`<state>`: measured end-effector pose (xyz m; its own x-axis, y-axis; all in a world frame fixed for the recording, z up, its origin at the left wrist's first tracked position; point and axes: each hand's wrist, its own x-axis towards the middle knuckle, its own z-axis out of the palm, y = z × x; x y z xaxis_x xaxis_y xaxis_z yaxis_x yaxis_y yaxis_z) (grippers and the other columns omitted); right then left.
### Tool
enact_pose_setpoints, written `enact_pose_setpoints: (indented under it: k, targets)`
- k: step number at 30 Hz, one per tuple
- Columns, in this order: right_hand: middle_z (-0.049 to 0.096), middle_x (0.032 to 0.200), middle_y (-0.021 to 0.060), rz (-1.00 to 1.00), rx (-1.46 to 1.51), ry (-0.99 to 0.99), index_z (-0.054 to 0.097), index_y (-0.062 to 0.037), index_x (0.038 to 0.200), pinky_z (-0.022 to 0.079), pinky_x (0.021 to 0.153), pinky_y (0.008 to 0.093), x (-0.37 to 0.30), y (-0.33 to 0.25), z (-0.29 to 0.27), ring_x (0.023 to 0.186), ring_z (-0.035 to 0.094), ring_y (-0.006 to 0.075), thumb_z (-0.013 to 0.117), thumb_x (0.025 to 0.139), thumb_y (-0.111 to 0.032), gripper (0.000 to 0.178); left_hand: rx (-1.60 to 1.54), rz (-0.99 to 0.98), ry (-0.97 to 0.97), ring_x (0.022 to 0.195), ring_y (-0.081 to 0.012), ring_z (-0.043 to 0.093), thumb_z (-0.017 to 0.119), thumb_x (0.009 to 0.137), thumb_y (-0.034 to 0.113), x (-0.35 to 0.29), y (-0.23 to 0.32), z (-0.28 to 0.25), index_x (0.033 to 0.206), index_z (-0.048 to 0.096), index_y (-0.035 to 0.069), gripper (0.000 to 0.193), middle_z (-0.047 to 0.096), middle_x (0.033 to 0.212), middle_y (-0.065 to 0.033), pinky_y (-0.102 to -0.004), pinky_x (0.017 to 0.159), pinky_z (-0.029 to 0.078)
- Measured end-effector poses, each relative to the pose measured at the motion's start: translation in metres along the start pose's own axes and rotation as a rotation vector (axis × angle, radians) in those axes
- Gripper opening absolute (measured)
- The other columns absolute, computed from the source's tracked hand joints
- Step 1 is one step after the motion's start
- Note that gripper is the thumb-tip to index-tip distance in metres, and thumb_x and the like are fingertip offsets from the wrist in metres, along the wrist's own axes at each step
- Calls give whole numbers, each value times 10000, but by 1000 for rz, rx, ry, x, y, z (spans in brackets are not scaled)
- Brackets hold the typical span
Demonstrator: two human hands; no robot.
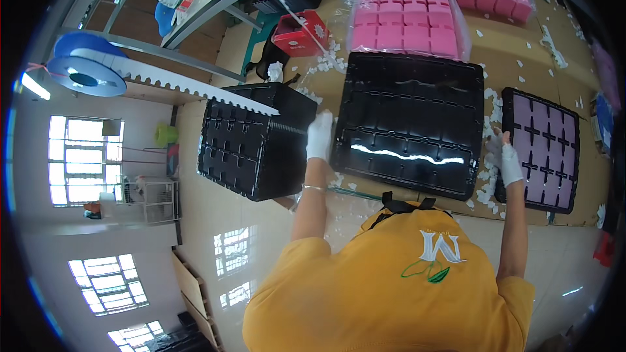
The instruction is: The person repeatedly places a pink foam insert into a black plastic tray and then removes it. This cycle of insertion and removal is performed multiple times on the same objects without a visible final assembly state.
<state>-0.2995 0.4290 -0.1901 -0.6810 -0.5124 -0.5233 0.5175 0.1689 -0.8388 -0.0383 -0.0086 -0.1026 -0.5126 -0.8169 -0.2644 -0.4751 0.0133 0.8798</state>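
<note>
A wide black plastic tray (409, 114) with shallow ribs lies bottom up on the brown work table in front of me. My left hand (319, 137), in a white glove, is beside its left edge, fingers straight and close together, holding nothing I can see. To the left of that hand stands a tall stack of black trays (251, 140). My right hand (505, 158), gloved but with a bare fingertip showing, has its fingers apart between the black tray and a tray of purple foam blocks (542, 150). Whether either hand touches a tray edge is hard to tell.
Bagged pink foam blocks (405, 23) lie beyond the black tray. White paper scraps (488, 186) are scattered over the table. A blue reel (85, 78) trails a notched white strip (215, 94) above the stack. A red box (300, 34) sits at the back left, near a metal shelf frame.
</note>
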Motion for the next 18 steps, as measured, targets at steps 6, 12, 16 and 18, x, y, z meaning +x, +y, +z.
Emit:
enact_pose_setpoints:
  k: [6,12,16,18]
  targets:
    - [345,1504,152,-74,-20,173,289,-28,1488,258,1113,410,5,20,45,1379,313,267,390,871,-752,956,-283,-397,-235,880,-125,589,462,994,432,5,-44,12,1078,672,-12,498,669,980,-60,-285,785,459]
    - [590,1246,80,50,-123,345,524,-10,1330,395,974,353,-5,7,45,1122,528,195,459,877,-714,840,-279,-272,-385,894,-118,588,513,986,379,16,-71,5,1061,660,-53,463,673,991,-54,-287,818,460]
    - [536,1333,84,-69,-20,302,433,-16,1416,387,1000,335,5,14,50,1186,509,217,384,908,-710,862,101,343,-73,966,-304,662,622,879,198,53,-4,-12,1093,620,-54,330,656,1040,-231,-340,866,490]
    - [560,1310,98,-128,-73,425,475,-23,1389,402,987,330,26,32,36,1168,528,218,382,935,-661,788,-12,637,149,1004,-349,635,614,868,166,115,16,-13,1194,557,-58,400,643,1066,-237,-386,905,480]
